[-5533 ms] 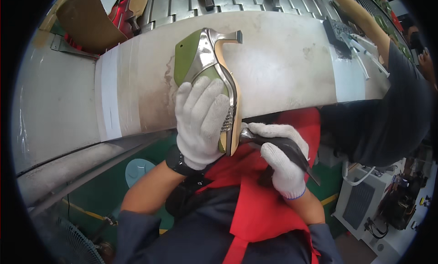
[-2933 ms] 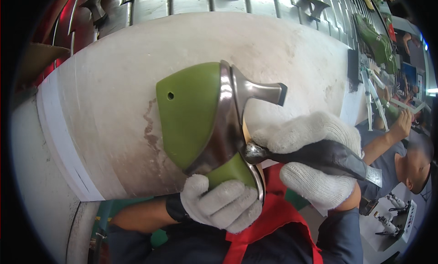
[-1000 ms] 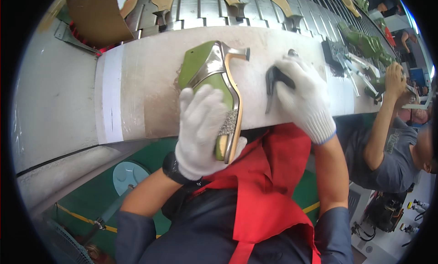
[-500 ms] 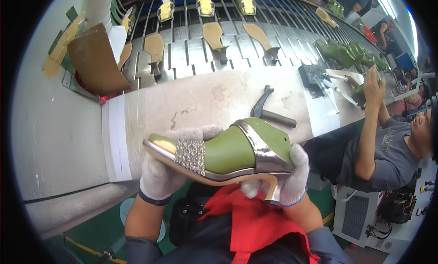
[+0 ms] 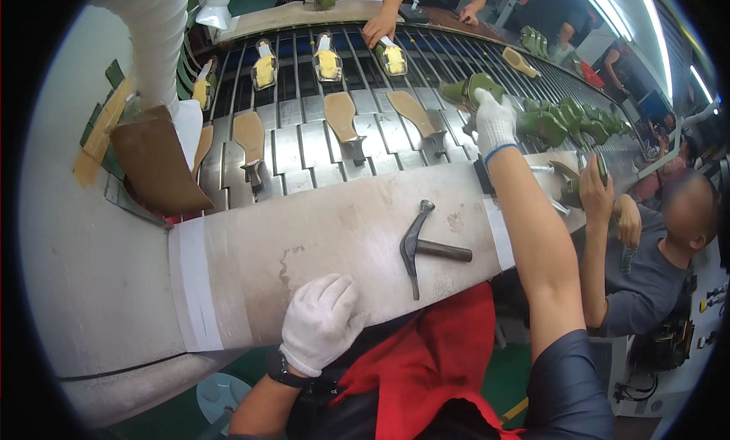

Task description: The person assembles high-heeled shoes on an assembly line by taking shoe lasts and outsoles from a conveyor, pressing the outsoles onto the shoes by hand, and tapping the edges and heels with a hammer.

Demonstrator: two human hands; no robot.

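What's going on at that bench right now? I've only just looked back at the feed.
The person's gloved right hand reaches over the slatted conveyor to a green shoe form; its grip is hard to make out. The gloved left hand is at the near edge of the bench, with no object visible in it. A hammer lies on the bench. Across the conveyor, a co-worker's hand is at a yellow-filled piece.

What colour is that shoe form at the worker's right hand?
The shoe form at the right hand is mostly green, best seen in the head view.
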